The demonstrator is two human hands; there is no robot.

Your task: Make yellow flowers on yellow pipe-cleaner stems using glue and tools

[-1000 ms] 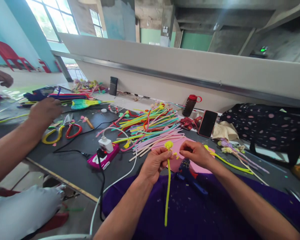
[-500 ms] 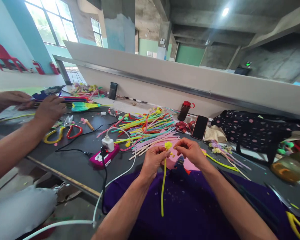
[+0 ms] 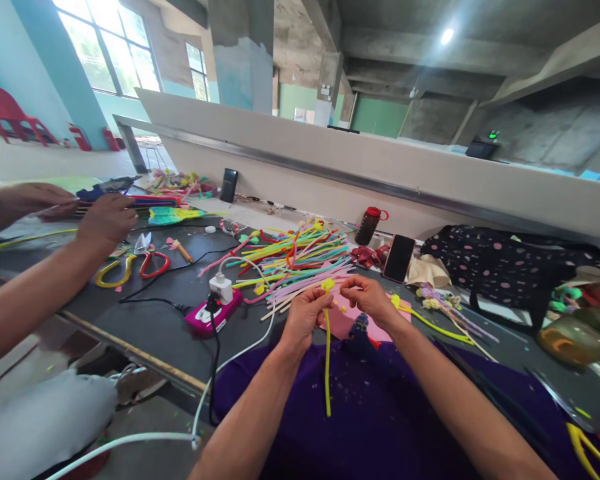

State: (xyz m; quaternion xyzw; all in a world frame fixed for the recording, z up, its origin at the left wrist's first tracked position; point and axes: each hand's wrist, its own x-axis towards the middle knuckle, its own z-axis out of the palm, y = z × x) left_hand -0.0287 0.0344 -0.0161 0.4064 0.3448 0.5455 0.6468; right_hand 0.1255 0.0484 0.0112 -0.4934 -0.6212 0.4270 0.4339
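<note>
Two scissors (image 3: 153,265): near the co-worker's hand (image 3: 105,220), inward of table edge (image 3: 130,348).
Bare tabletop (image 3: 155,325): open between table edge and power strip (image 3: 213,315).
Left hand (image 3: 305,317): pinches yellow pipe cleaner (image 3: 327,363) below its curled top (image 3: 327,285); stem hangs over lap (image 3: 380,413).
Right hand (image 3: 367,300): fingertips (image 3: 347,287) pinched narrow beside that top.

2 own hands, centre frame: left hand (image 3: 305,319) & right hand (image 3: 370,301). 2 co-worker's hands (image 3: 107,220), left edge. 1 yellow pipe cleaner (image 3: 327,363) in the fingers. 1 pipe cleaner pile (image 3: 295,257), mid desk (image 3: 160,327); sticks too many to count. 2 scissor handles (image 3: 155,264), left of centre: 1 red, 1 yellow; no. of pairs, can't tell. 1 pink power strip (image 3: 215,315) w/ 1 white plug (image 3: 221,288). 1 phone (image 3: 399,258). 1 bottle (image 3: 369,225). 1 spotted bag (image 3: 510,267), right. 1 pink sheet (image 3: 340,323). 1 dark upright box (image 3: 229,185), back of desk. 1 red chair (image 3: 10,110), upper left. 2 red extinguishers (image 3: 80,137) nr it.
</note>
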